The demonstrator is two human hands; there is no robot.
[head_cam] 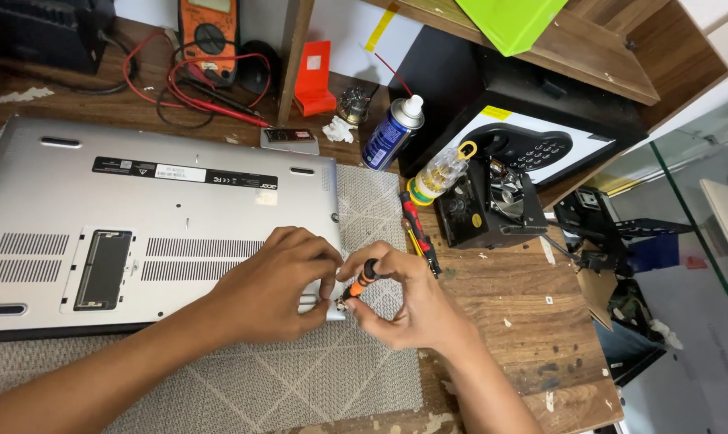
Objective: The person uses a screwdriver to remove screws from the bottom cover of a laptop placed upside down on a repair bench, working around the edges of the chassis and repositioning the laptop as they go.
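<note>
A silver laptop [155, 217] lies upside down on a grey patterned mat [300, 378], its vents and black label facing up. My left hand [276, 285] rests on the laptop's near right corner, fingers curled and pressing down on it. My right hand [404, 301] grips a small screwdriver [362, 277] with an orange and black handle, its tip set at that same corner. The thumb and index finger of both hands nearly touch around the tool. The screw under the tip is hidden.
A red and black screwdriver [418, 233] lies on the mat's right edge. Behind stand a blue spray can [390, 133], a clear bottle [440, 173], a black box device [488, 205], an orange multimeter [210, 32] with red leads, and a wooden shelf [541, 40]. The table edge drops off at right.
</note>
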